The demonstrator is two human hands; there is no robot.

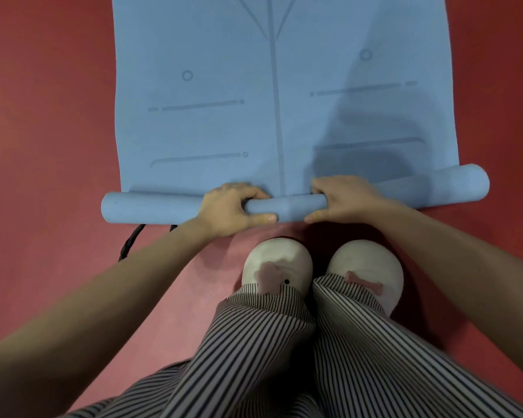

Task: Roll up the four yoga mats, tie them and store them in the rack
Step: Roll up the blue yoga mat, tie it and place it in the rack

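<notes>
The blue mat (224, 122) lies on the red floor (43, 116), its near end wound into a roll (151, 208). The left hand (230, 209) and right hand (344, 200) each clamp the roll near its middle. The roll's ends run unheld and crooked (right end farther forward), so it may wind into a cone. The black strap (130, 242) behind the roll could snag.

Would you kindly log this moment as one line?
blue mat: mostly flat | left hand: grips roll | right hand: grips roll | black strap: on floor
</notes>
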